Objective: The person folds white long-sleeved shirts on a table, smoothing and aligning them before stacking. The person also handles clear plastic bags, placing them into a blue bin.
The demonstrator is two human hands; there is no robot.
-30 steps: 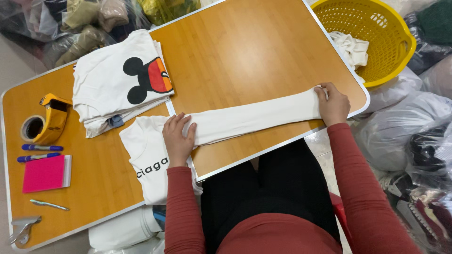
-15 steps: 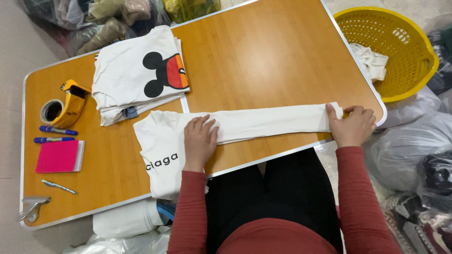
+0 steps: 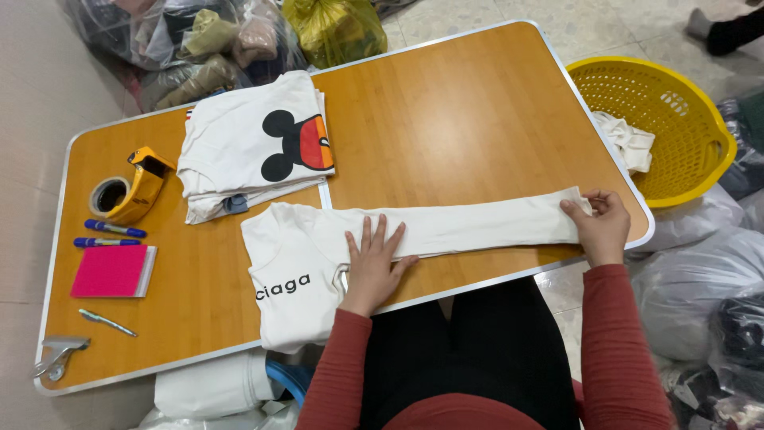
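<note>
From the head camera, a white T-shirt [image 3: 318, 271] lies across the near edge of the wooden folding table [image 3: 446, 119], folded lengthwise into a long strip that runs toward the right end, its printed part hanging a little over the near edge. The left hand [image 3: 372, 264] rests flat on it with fingers spread, pressing the cloth down near the middle. The right hand [image 3: 601, 227] pinches the far end of the strip between thumb and fingers at the table's right edge.

Against half a second ago, the left hand has slid rightward along the strip, and the right hand sits at much the same end of the cloth.

Behind the shirt lies a stack of folded white shirts [image 3: 251, 147], the top one with a black-and-red cartoon print. At the left are a tape dispenser [image 3: 131, 185], two blue markers [image 3: 110, 235] and a pink notepad [image 3: 111, 271]. A yellow basket [image 3: 660, 127] stands beside the right end, holding what looks like white cloth.
</note>
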